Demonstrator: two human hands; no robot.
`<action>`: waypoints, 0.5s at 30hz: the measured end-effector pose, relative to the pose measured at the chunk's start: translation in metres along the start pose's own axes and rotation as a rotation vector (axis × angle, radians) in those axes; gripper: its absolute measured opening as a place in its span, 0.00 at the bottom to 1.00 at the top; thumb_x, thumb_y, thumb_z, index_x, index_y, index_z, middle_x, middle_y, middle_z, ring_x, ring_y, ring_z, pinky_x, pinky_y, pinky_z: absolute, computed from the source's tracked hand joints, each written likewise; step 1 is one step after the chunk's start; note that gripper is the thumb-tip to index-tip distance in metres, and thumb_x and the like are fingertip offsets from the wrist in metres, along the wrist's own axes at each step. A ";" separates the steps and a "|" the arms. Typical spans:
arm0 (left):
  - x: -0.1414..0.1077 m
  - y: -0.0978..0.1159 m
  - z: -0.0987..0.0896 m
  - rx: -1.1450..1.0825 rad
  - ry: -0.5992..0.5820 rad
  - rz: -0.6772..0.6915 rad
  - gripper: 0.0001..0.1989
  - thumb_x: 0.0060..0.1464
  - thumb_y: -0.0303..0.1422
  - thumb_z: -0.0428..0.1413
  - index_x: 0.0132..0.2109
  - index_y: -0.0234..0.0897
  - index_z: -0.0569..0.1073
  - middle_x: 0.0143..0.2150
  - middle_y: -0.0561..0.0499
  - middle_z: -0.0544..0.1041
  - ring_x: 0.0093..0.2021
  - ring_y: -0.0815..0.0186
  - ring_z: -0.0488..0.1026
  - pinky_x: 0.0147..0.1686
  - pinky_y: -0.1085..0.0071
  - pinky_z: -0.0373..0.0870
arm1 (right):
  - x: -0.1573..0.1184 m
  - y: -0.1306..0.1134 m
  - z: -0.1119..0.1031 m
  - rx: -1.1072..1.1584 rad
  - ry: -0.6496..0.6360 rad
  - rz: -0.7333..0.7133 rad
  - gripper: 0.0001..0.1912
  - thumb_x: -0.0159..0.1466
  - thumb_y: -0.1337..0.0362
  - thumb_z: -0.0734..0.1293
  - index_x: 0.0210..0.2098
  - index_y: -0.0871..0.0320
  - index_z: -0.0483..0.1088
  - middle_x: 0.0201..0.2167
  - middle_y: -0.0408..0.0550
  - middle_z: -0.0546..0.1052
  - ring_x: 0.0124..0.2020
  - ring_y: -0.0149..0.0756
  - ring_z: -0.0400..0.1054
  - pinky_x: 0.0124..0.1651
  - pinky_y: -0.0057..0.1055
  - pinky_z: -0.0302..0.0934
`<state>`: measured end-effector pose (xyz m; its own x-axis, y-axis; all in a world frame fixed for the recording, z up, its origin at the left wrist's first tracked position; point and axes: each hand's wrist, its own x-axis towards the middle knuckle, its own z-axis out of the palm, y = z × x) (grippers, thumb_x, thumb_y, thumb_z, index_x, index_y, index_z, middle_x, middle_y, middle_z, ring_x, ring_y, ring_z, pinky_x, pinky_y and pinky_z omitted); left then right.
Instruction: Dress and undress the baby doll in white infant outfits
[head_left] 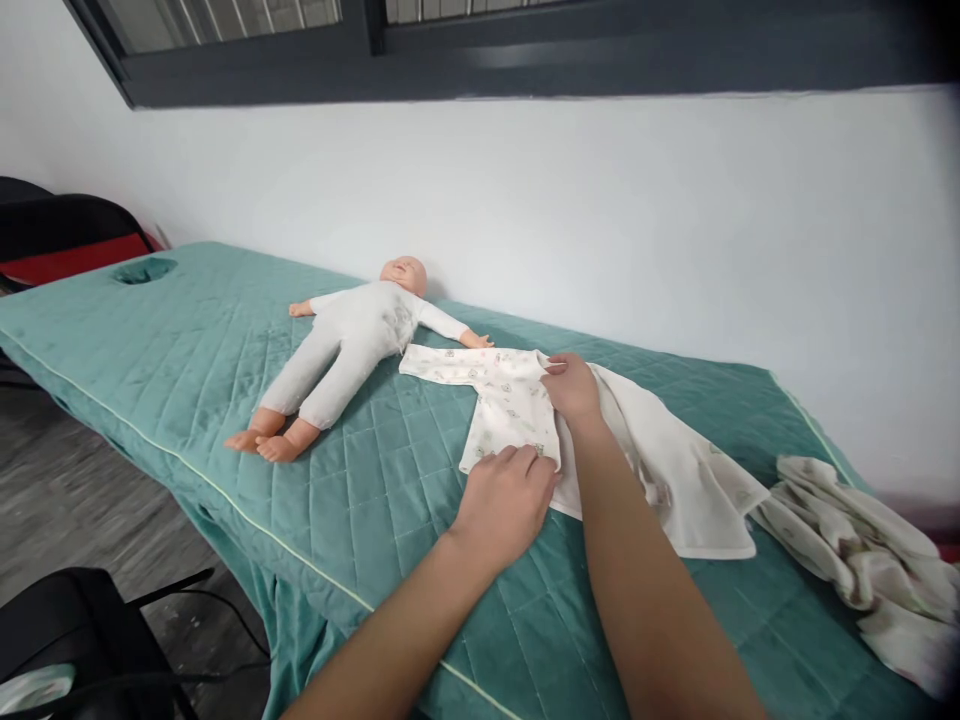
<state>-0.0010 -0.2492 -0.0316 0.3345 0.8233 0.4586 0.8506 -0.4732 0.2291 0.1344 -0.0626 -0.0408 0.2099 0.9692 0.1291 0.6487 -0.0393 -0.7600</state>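
Shirt (pixel 510 402) lies on the green quilt (pixel 349 520), my left hand (pixel 504 508) grasping its lower corner, my right hand (pixel 574 392) pinching its upper edge.

Hands (pixel 508 505) on printed shirt (pixel 510 395), doll (pixel 364 325) lying nearby

Free path over green cover (pixel 397 490), between doll (pixel 361 325) and left hand (pixel 504 505)

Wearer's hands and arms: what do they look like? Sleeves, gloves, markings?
Two bare human hands, left hand and right hand, no gloves. The left forearm and right forearm are uncovered as far as the frame shows, widening toward the elbow; no sleeves in view. No watch, bracelet, cable or marking visible. Some fingers are partly hidden.
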 end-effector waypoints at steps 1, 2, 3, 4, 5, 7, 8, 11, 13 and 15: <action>0.001 0.002 0.002 -0.007 -0.018 0.008 0.12 0.68 0.34 0.45 0.44 0.40 0.73 0.38 0.49 0.75 0.37 0.61 0.72 0.32 0.64 0.67 | 0.000 0.000 -0.001 -0.031 0.006 -0.010 0.22 0.53 0.73 0.64 0.47 0.57 0.71 0.44 0.49 0.79 0.41 0.41 0.72 0.47 0.35 0.63; 0.002 0.003 0.004 -0.016 -0.034 0.012 0.12 0.68 0.34 0.45 0.44 0.40 0.73 0.39 0.49 0.75 0.37 0.61 0.73 0.32 0.64 0.68 | -0.001 -0.001 -0.002 -0.059 0.011 -0.020 0.21 0.54 0.73 0.63 0.47 0.57 0.71 0.44 0.48 0.80 0.43 0.42 0.72 0.48 0.35 0.62; 0.003 0.005 0.006 -0.025 -0.048 0.014 0.12 0.68 0.34 0.45 0.44 0.40 0.73 0.39 0.50 0.75 0.38 0.61 0.73 0.32 0.64 0.68 | -0.002 -0.001 -0.002 -0.082 0.015 -0.029 0.20 0.55 0.73 0.63 0.47 0.56 0.71 0.44 0.47 0.80 0.45 0.42 0.72 0.49 0.35 0.62; 0.004 0.006 0.007 -0.034 -0.061 0.017 0.12 0.68 0.34 0.45 0.45 0.40 0.73 0.39 0.50 0.76 0.38 0.61 0.73 0.32 0.64 0.68 | -0.002 -0.002 -0.002 -0.102 0.020 -0.036 0.20 0.56 0.73 0.63 0.47 0.55 0.71 0.44 0.47 0.80 0.46 0.42 0.72 0.50 0.35 0.61; 0.004 0.007 0.008 -0.043 -0.070 0.020 0.12 0.68 0.34 0.45 0.45 0.40 0.73 0.40 0.50 0.76 0.39 0.61 0.73 0.32 0.64 0.69 | -0.003 -0.003 -0.003 -0.120 0.023 -0.042 0.19 0.57 0.72 0.62 0.47 0.55 0.71 0.45 0.46 0.80 0.47 0.42 0.72 0.50 0.35 0.61; 0.004 0.007 0.009 -0.052 -0.072 0.020 0.12 0.68 0.34 0.44 0.46 0.40 0.73 0.40 0.50 0.76 0.40 0.61 0.73 0.34 0.63 0.69 | -0.003 -0.004 -0.003 -0.150 0.023 -0.049 0.19 0.58 0.72 0.62 0.48 0.54 0.71 0.46 0.45 0.80 0.48 0.42 0.71 0.51 0.35 0.60; 0.004 0.007 0.008 -0.054 -0.067 0.016 0.12 0.68 0.34 0.45 0.46 0.40 0.73 0.40 0.50 0.76 0.40 0.61 0.73 0.36 0.63 0.70 | -0.003 -0.004 -0.003 -0.164 0.019 -0.048 0.19 0.59 0.71 0.62 0.48 0.54 0.71 0.46 0.46 0.80 0.48 0.41 0.72 0.51 0.35 0.60; 0.002 0.006 0.006 -0.047 -0.048 -0.022 0.11 0.67 0.36 0.47 0.46 0.41 0.73 0.42 0.48 0.76 0.43 0.60 0.72 0.41 0.60 0.69 | -0.002 -0.001 -0.005 -0.210 -0.017 -0.027 0.18 0.59 0.66 0.65 0.50 0.55 0.70 0.45 0.48 0.80 0.47 0.43 0.72 0.49 0.35 0.61; 0.000 0.005 0.005 -0.029 -0.059 -0.061 0.09 0.65 0.37 0.49 0.44 0.40 0.73 0.43 0.47 0.76 0.44 0.58 0.71 0.43 0.59 0.68 | 0.000 0.001 -0.008 -0.244 -0.053 -0.010 0.20 0.58 0.61 0.67 0.50 0.56 0.70 0.45 0.51 0.80 0.45 0.45 0.73 0.48 0.37 0.62; -0.001 0.005 0.006 -0.017 -0.069 -0.104 0.08 0.64 0.35 0.50 0.42 0.40 0.73 0.43 0.47 0.76 0.44 0.57 0.71 0.43 0.58 0.68 | 0.001 0.003 -0.011 -0.277 -0.092 -0.002 0.22 0.55 0.58 0.70 0.49 0.56 0.71 0.44 0.53 0.79 0.45 0.47 0.73 0.48 0.38 0.62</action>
<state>0.0050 -0.2502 -0.0357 0.2726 0.8874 0.3718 0.8755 -0.3891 0.2866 0.1447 -0.0643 -0.0361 0.1495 0.9868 0.0627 0.8267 -0.0900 -0.5553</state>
